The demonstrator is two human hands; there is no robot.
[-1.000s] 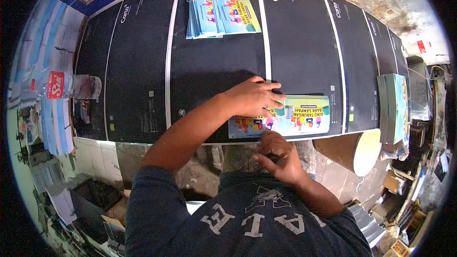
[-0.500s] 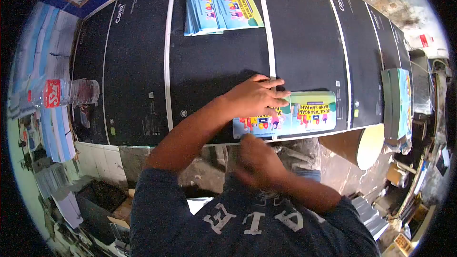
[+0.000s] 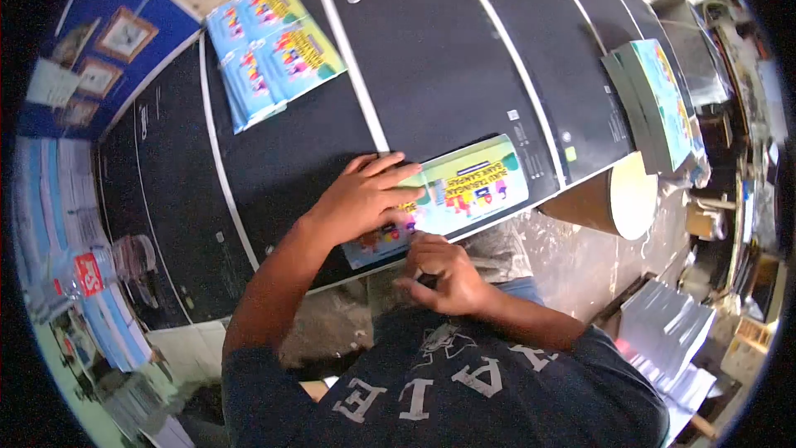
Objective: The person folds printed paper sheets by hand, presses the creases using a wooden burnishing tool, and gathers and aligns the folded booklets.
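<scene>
A printed booklet sheet [image 3: 489, 178] with yellow, green and blue artwork lies at the near edge of the black table [image 3: 431, 58]. Across its left part my left hand [image 3: 361, 203] rests with fingers spread, pressing on it and covering some of the print. My right hand [image 3: 448, 278] is closed at the sheet's near edge, below the left hand. Something small and dark shows between its curled fingers, too hidden to name.
A stack of similar printed sheets [image 3: 274, 54] lies at the table's far left. Another booklet stack [image 3: 659, 104] stands by the right edge. A plastic bottle [image 3: 91, 272] is at the left. Below the table's right edge is a round drum [image 3: 634, 197]; framed pictures [image 3: 127, 35] hang on blue.
The camera view has turned, so the table and stacks appear tilted and shifted. My right hand moved left along the sheet's near edge, then back right. My left hand stays spread on the sheet.
</scene>
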